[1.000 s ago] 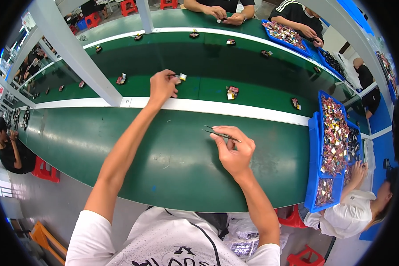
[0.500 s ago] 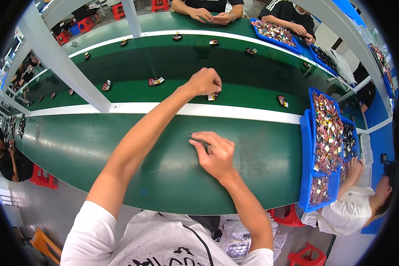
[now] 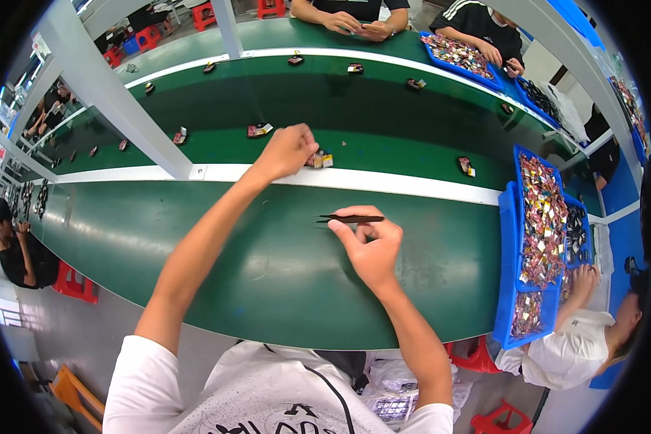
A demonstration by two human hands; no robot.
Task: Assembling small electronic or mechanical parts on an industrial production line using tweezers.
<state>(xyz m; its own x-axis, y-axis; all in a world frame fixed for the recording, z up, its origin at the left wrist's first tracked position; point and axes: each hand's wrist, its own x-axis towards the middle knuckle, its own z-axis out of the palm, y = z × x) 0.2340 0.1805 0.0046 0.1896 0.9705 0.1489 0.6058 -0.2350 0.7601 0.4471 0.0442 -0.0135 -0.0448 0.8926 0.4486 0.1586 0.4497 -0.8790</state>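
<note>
The right hand (image 3: pixel 372 239) grips dark tweezers (image 3: pixel 358 218) above the bench (image 3: pixel 441 289). Beyond the white rail (image 3: pixel 427 191), the left hand (image 3: pixel 289 152) curls at a yellow-and-white-patched part (image 3: pixel 325 160) on the belt (image 3: pixel 398 159); its hold cannot be told. Dark lettering (image 3: pixel 301 410) marks the white shirt (image 3: pixel 275 376).

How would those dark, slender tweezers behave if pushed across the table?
The dark, slender tweezers are probably light, since the right hand supports them in a simple pinch. They likely flex and spring, with two thin prongs standing apart. On the glossy green tabletop they would probably slide rather than roll, being long and two-pronged.
</note>
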